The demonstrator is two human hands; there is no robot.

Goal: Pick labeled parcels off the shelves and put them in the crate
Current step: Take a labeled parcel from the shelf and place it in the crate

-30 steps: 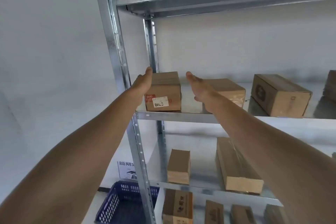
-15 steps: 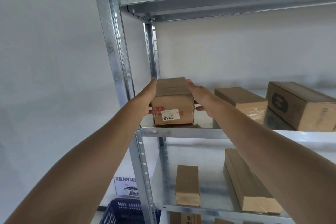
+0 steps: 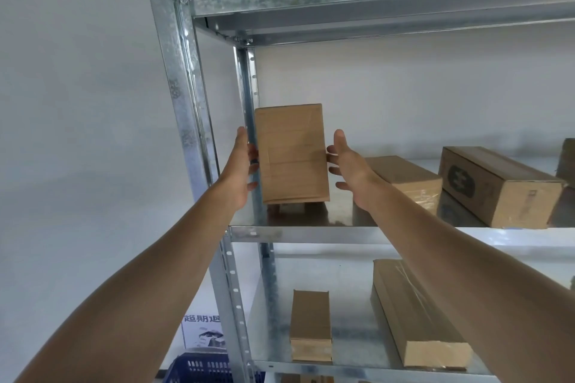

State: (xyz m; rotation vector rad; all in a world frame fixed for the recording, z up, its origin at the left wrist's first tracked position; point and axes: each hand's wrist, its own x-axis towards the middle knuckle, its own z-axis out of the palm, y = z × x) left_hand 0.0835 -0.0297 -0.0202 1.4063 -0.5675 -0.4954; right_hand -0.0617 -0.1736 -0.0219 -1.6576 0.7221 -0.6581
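Over the shelf [image 3: 311, 233], left end | parcel [image 3: 292, 152] upright, room overhead | left hand [image 3: 239, 171], right hand [image 3: 351, 171] clasp its side edges

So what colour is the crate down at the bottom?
The crate is dark blue; head view, bottom edge.
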